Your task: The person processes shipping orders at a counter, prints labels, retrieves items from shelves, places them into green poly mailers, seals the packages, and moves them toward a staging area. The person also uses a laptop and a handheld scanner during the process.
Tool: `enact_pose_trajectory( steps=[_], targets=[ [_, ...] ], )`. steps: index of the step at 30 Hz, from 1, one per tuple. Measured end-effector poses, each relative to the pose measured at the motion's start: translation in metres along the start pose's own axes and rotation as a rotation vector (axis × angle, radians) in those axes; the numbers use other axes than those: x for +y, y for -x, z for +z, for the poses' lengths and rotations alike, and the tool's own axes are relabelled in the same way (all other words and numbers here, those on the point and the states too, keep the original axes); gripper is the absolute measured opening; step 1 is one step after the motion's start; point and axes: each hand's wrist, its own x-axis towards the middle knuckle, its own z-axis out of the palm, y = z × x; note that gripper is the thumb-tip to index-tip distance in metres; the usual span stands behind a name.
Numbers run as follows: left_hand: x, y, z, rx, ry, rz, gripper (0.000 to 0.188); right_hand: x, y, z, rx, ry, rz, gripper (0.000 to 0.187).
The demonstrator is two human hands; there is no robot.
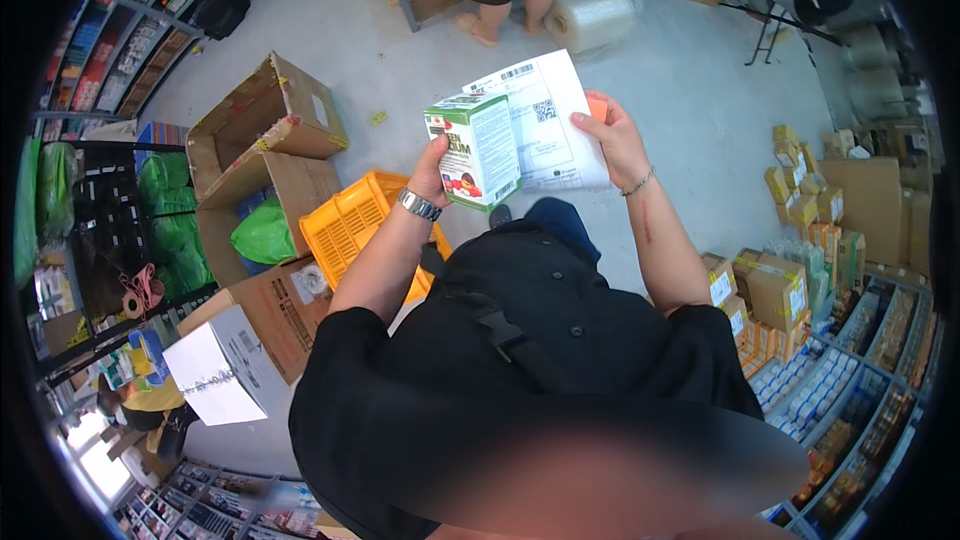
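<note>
The left hand (430, 175) is closed around the lower left side of a green-and-white box (495, 155), held above the floor in front of the torso. Large dark lettering and a picture of red items mark the box's front panel; dense small print covers the adjoining right panel, with a barcode near its lower edge. The right hand (615, 145) pinches the right edge of a white sheet (550, 140), thumb on the printed face, together with an orange piece (597, 106). The sheet extends behind the box and carries a barcode at its far edge, a square matrix code toward the centre and fine print too small to read. To the left, a yellow-orange plastic crate (335, 230) stands tilted beside an open cardboard carton (305, 180) containing a green bag (265, 232). Nearer on the left, a brown carton (275, 315) bears dark printing, beside a white carton (215, 370). To the right, stacked small cartons (780, 285) show white labels; adjacent shelving (855, 350) holds rows of packages.
</note>
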Motion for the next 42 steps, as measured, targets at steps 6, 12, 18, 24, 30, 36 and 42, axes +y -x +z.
enact_pose_trajectory(
  steps=[6, 12, 18, 24, 30, 36, 42],
  targets=[
    [0.093, -0.062, -0.035, 0.224, -0.021, 0.238, 0.066, -0.015, -0.162, 0.043, -0.132, -0.041, 0.035, 0.041],
    [0.205, -0.121, -0.068, 0.330, 0.005, 0.444, 0.070, -0.042, -0.324, 0.111, -0.337, -0.122, 0.076, 0.039],
    [0.295, -0.175, -0.094, 0.391, 0.075, 0.526, 0.067, -0.063, -0.444, 0.183, -0.380, -0.040, 0.145, 0.042],
    [0.403, -0.262, -0.165, 0.426, 0.010, 0.465, 0.061, -0.056, -0.560, 0.232, -0.312, -0.102, 0.206, 0.043],
    [0.504, -0.359, -0.253, 0.493, -0.053, 0.230, 0.053, -0.019, -0.661, 0.255, 0.040, -0.114, 0.142, 0.036],
    [0.558, -0.487, -0.336, 0.526, -0.114, 0.087, 0.045, -0.010, -0.694, 0.264, 0.446, -0.030, 0.073, 0.032],
    [0.568, -0.568, -0.376, 0.742, -0.257, -0.027, 0.049, 0.005, -0.726, 0.288, 0.441, 0.021, 0.090, 0.033]
  ],
)
